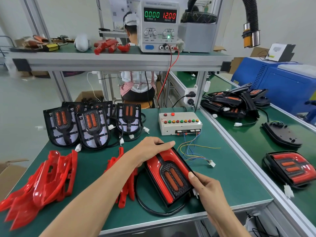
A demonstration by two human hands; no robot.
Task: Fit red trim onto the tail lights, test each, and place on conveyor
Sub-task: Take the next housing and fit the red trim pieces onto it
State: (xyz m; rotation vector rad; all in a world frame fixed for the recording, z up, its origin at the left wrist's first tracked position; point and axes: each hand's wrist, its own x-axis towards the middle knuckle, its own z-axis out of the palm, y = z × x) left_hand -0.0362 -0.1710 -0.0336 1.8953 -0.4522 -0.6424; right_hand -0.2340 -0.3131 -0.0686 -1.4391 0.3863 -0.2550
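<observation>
A tail light [168,175] with red trim fitted lies on the green bench in front of me, its black cable looping round its near end. My left hand [152,149] rests over its far end, fingers curled on the edge. My right hand [203,187] grips its right near edge, thumb on the red face. Loose red trims [46,178] lie at the left, more [126,183] under my left forearm. Three untrimmed black tail lights [93,129] stand at the back left. A finished tail light [289,168] lies on the conveyor [253,139] to the right.
A white test box [179,123] with coloured buttons sits behind the tail light, thin wires and a white plug [212,163] trailing from it. A power supply [159,24] reading 12.00 V stands on the shelf. More black tail lights [234,101] are piled on the conveyor.
</observation>
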